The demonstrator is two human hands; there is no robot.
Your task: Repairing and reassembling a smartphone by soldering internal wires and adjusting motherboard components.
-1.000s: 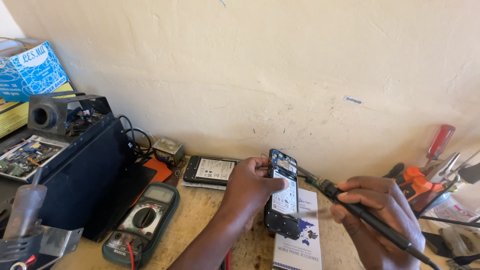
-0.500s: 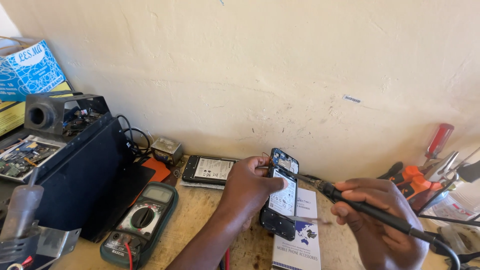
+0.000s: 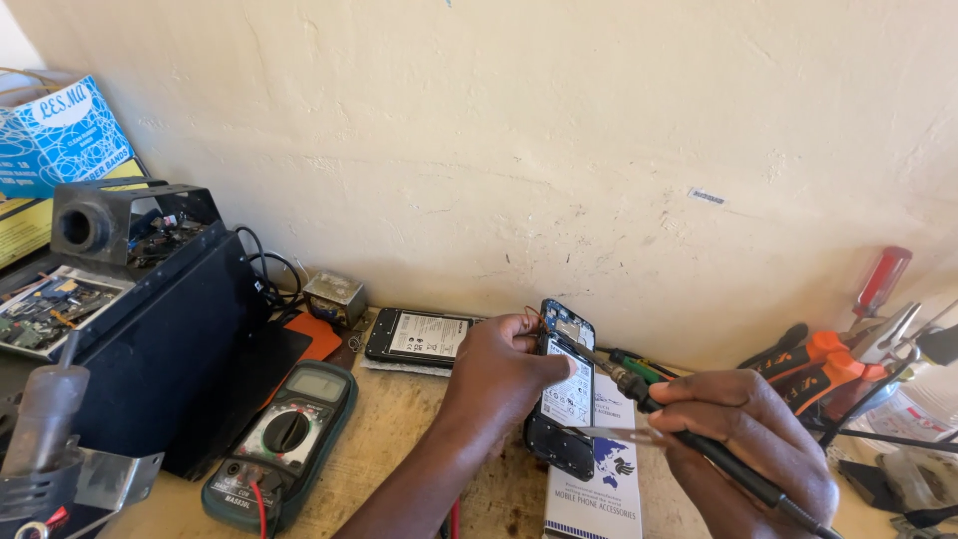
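My left hand (image 3: 496, 377) grips an opened mobile phone (image 3: 564, 401) with its back cover off, held tilted up above the wooden bench. My right hand (image 3: 750, 437) holds a black soldering iron (image 3: 699, 444) like a pen, together with a thin strand of solder wire (image 3: 611, 432). The iron's tip touches the upper part of the phone's inside, near the camera end. A white and blue accessory box (image 3: 599, 484) lies under the phone.
A second opened phone (image 3: 419, 335) lies by the wall. A green multimeter (image 3: 281, 439) sits at the left, next to a black box unit (image 3: 150, 349). Screwdrivers and orange-handled pliers (image 3: 828, 359) lie at the right. An iron stand (image 3: 45, 439) is at the lower left.
The phone and both hands have shifted slightly lower in view. The iron's tip has moved in from beside the phone onto its upper inside.
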